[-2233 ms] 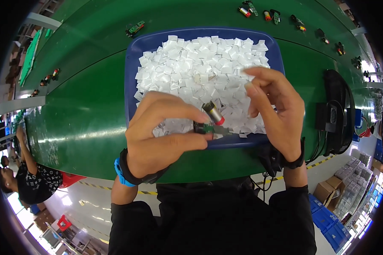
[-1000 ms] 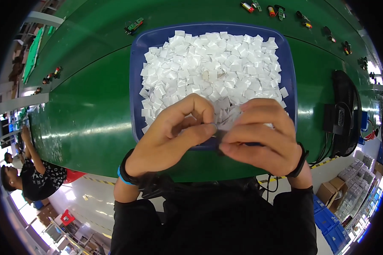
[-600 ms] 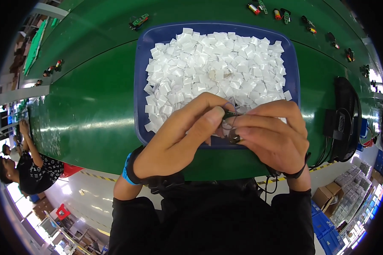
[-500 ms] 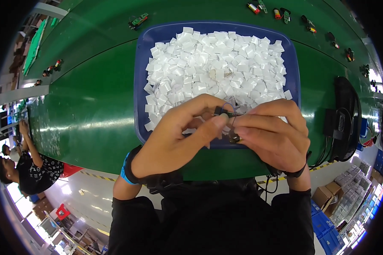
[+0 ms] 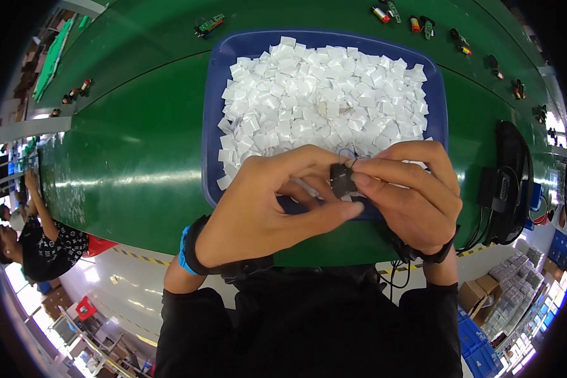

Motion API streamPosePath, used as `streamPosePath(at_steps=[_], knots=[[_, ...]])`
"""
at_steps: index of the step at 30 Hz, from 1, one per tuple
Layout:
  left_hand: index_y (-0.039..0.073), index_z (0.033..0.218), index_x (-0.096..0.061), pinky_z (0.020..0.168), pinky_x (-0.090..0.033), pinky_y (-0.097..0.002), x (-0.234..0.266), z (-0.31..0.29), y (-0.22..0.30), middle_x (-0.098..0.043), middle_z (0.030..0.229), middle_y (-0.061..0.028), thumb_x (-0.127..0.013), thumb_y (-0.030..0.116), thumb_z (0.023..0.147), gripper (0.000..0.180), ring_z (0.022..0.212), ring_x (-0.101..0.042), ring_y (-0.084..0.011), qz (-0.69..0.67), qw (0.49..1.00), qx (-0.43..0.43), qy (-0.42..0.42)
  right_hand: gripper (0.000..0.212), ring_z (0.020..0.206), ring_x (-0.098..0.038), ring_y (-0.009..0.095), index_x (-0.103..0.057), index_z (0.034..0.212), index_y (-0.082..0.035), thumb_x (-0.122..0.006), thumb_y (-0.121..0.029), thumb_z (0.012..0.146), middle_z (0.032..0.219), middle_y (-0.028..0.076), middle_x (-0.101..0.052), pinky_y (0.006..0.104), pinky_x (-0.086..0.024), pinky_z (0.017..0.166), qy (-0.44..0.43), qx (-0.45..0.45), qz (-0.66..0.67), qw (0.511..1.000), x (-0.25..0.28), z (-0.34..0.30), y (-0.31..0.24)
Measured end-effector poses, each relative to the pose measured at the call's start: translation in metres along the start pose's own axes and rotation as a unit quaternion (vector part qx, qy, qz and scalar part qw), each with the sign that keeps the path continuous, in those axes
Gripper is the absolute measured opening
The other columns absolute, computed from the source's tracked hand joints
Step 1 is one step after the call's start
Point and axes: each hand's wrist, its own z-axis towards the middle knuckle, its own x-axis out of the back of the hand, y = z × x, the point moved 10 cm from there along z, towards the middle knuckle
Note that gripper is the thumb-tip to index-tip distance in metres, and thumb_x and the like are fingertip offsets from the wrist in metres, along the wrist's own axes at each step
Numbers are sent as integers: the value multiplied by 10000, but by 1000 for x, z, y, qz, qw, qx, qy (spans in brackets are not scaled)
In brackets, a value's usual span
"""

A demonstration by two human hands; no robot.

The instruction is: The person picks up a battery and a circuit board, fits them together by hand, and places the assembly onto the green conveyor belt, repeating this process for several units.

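A small flat black part [image 5: 342, 181] with a thin blue wire looping off its top is between my hands, over the near edge of a blue tub [image 5: 212, 126]. The thumb and fingers of my right hand [image 5: 416, 189] pinch its right side. My left hand [image 5: 271, 208] is around the part's left side, its thumb stretched out below and apart from it. The index fingertip is close to the part; I cannot tell whether it touches. Small white square pieces [image 5: 283, 94] fill the tub beneath. A few beige scraps [image 5: 331, 110] lie on top of them.
Around the tub spreads a green table [image 5: 132, 138]. Green circuit boards [image 5: 209, 25] and small red-and-yellow cylinders with boards [image 5: 381, 14] lie along its far side. A black device with cables [image 5: 504, 183] stands at the right. Another person [image 5: 44, 246] works at the far left.
The black part has turned so that its flat face shows. My left thumb has come off it and stretched out, while my right hand keeps its pinch.
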Motion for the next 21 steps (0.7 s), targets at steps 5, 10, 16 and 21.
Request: streamPosePath(at_steps=[5,10,16,21], knots=[[-53,1190,-589,686,-573,-235,1,1,-7,-674,1126,-132,-723,-45,858,358,899,-679,-127,65,997,13,27,322,861,-637,233,-737,928,-37,-838,26,629,904,72,-727,299,-529,656,-16,-17,14,1000,-1,1,0],[-34,1165,-584,671,-573,-217,9,3,-2,-701,1044,-133,-724,18,887,316,880,-691,-133,-85,991,-21,100,357,840,-631,224,-708,973,-21,-867,-28,654,835,90,-697,300,-504,652,27,-53,20,998,18,6,4],[-45,1203,-519,766,-608,-273,8,1,11,-666,1188,-227,-666,-32,911,328,1039,-689,-221,-93,983,-134,87,338,722,-646,199,-679,995,19,-859,-61,720,787,106,-685,292,-485,640,-44,-204,192,959,6,-7,29],[-39,1203,-525,824,-599,-303,-1,-2,21,-631,1264,-261,-664,-42,907,327,1110,-672,-256,14,980,-185,78,329,647,-649,185,-676,1003,29,-849,-61,738,768,106,-694,292,-491,615,-18,-228,239,944,5,-14,32]])
